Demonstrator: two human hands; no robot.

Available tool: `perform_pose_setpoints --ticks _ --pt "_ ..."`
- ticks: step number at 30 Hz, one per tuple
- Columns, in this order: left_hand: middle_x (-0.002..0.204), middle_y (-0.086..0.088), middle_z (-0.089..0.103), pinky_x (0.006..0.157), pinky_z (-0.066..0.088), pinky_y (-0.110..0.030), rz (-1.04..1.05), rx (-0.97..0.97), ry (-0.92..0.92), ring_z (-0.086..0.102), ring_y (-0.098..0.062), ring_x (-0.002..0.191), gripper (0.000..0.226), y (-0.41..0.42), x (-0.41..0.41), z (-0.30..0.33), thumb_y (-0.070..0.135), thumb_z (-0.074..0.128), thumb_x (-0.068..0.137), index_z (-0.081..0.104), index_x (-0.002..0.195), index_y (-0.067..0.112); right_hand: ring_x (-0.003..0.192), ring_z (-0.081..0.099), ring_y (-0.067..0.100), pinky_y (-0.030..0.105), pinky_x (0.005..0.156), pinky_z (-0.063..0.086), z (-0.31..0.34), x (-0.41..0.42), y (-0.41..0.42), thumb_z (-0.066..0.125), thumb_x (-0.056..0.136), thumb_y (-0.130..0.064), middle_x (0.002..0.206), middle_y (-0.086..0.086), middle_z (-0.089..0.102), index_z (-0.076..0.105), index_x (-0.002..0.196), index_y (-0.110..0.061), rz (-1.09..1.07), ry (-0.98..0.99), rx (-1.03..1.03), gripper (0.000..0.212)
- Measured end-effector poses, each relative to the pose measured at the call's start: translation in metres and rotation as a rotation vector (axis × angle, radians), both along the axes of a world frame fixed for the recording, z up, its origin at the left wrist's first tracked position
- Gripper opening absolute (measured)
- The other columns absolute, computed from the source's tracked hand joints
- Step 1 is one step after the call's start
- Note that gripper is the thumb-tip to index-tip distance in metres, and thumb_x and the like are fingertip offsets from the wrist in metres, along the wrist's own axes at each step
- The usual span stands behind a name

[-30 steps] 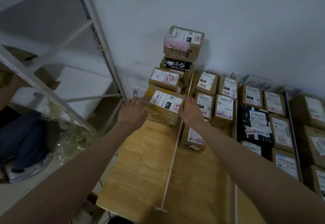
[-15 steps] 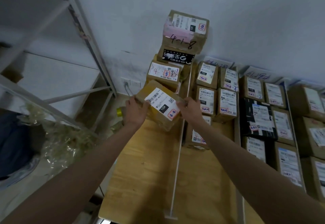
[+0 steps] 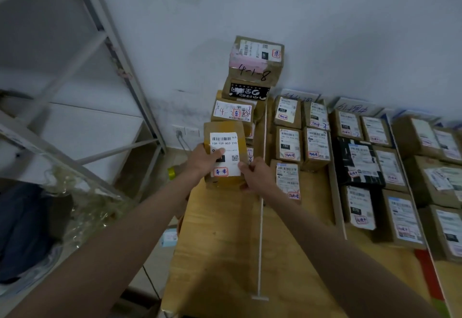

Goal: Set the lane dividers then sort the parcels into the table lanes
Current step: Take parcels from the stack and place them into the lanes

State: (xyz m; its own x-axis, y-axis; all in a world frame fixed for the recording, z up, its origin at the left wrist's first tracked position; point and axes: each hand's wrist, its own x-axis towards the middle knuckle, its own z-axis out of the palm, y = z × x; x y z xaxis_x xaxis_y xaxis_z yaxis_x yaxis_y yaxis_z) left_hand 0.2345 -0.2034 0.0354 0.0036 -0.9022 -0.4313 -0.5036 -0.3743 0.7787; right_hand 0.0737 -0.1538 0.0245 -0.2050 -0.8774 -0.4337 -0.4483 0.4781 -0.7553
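Left thumb pressed flat on the white label, left hand gripping the box from its left edge; right hand pinching the lower right corner. The box stands tilted up in the leftmost lane, against the stacked parcels, left of the white divider rod on the wooden table.

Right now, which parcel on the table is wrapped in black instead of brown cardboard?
The black-wrapped parcel, two lanes right of the white divider rod, lying flat with a white label. Its neighbours are brown.
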Motion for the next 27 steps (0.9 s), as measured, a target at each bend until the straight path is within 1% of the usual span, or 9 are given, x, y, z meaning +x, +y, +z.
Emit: perform_pose_setpoints --ticks 2,5,9,14,16,18,19,22,27 --pt "0.125 -0.004 0.068 0.087 0.058 -0.042 -0.04 -0.007 -0.004 0.069 -0.024 0.106 0.038 0.005 0.004 0.006 0.044 0.06 0.095 0.062 0.125 0.022 0.071 0.071 0.024 0.039 0.062 0.062 0.008 0.0 0.01 0.046 0.1 -0.044 0.089 0.003 0.065 0.051 0.107 -0.011 0.029 0.071 -0.019 0.034" --pt "0.125 -0.006 0.068 0.09 0.057 -0.043 -0.1 -0.041 -0.048 0.069 -0.024 0.105 0.036 0.014 0.011 0.015 0.044 0.059 0.096 0.063 0.123 0.021 0.086 0.067 0.026 0.049 0.077 0.058 0.019 -0.003 0.024 0.039 0.1 -0.049 0.095 0.006 0.066 0.053 0.11 -0.014 0.041 0.241 -0.084 0.039" --pt "0.121 -0.005 0.07 0.086 0.058 -0.038 -0.196 -0.066 -0.091 0.071 -0.023 0.101 0.039 0.029 0.02 0.027 0.048 0.058 0.095 0.063 0.123 0.021 0.106 0.059 0.031 0.043 0.085 0.05 0.041 -0.011 0.047 0.036 0.103 -0.037 0.115 0.011 0.061 0.051 0.121 -0.013 0.056 0.434 -0.154 0.034" --pt "0.11 -0.002 0.074 0.089 0.057 -0.044 -0.293 -0.103 -0.103 0.072 -0.019 0.092 0.034 0.051 0.019 0.041 0.055 0.06 0.091 0.066 0.11 0.027 0.131 0.045 0.03 0.044 0.105 0.041 0.063 -0.026 0.092 0.035 0.104 -0.032 0.143 0.009 0.048 0.041 0.143 -0.014 0.046 0.662 -0.182 0.044" --pt "0.11 -0.002 0.074 0.083 0.057 -0.037 -0.323 -0.128 -0.079 0.071 -0.016 0.089 0.03 0.061 0.012 0.048 0.052 0.062 0.091 0.067 0.108 0.027 0.137 0.04 0.028 0.044 0.111 0.036 0.067 -0.032 0.109 0.036 0.103 -0.034 0.149 0.008 0.044 0.038 0.146 -0.015 0.001 0.701 -0.188 0.047" --pt "0.111 -0.001 0.073 0.07 0.051 -0.026 -0.366 -0.167 -0.056 0.069 -0.014 0.088 0.031 0.074 0.001 0.054 0.05 0.063 0.091 0.068 0.11 0.026 0.139 0.037 0.028 0.045 0.114 0.033 0.069 -0.041 0.127 0.035 0.103 -0.038 0.15 0.007 0.042 0.039 0.145 -0.016 -0.027 0.746 -0.169 0.048" --pt "0.112 -0.001 0.073 0.068 0.05 -0.025 -0.383 -0.186 -0.034 0.07 -0.015 0.09 0.03 0.08 -0.004 0.057 0.049 0.064 0.091 0.069 0.111 0.027 0.14 0.036 0.028 0.046 0.114 0.032 0.07 -0.044 0.136 0.035 0.102 -0.041 0.15 0.007 0.041 0.041 0.144 -0.017 -0.031 0.773 -0.153 0.049" --pt "0.11 0.0 0.074 0.076 0.057 -0.032 -0.442 -0.195 0.002 0.071 -0.015 0.087 0.025 0.095 -0.024 0.06 0.051 0.067 0.088 0.068 0.103 0.032 0.138 0.037 0.028 0.046 0.113 0.033 0.081 -0.053 0.166 0.036 0.102 -0.037 0.148 0.006 0.042 0.042 0.141 -0.017 -0.12 0.77 -0.155 0.045" --pt "0.099 -0.004 0.075 0.07 0.053 -0.029 -0.598 -0.198 -0.051 0.068 -0.015 0.078 0.036 0.127 -0.073 0.068 0.052 0.064 0.089 0.071 0.107 0.021 0.132 0.044 0.028 0.044 0.108 0.038 0.092 -0.081 0.219 0.035 0.103 -0.035 0.141 0.006 0.047 0.044 0.139 -0.017 -0.263 0.792 -0.168 0.042"
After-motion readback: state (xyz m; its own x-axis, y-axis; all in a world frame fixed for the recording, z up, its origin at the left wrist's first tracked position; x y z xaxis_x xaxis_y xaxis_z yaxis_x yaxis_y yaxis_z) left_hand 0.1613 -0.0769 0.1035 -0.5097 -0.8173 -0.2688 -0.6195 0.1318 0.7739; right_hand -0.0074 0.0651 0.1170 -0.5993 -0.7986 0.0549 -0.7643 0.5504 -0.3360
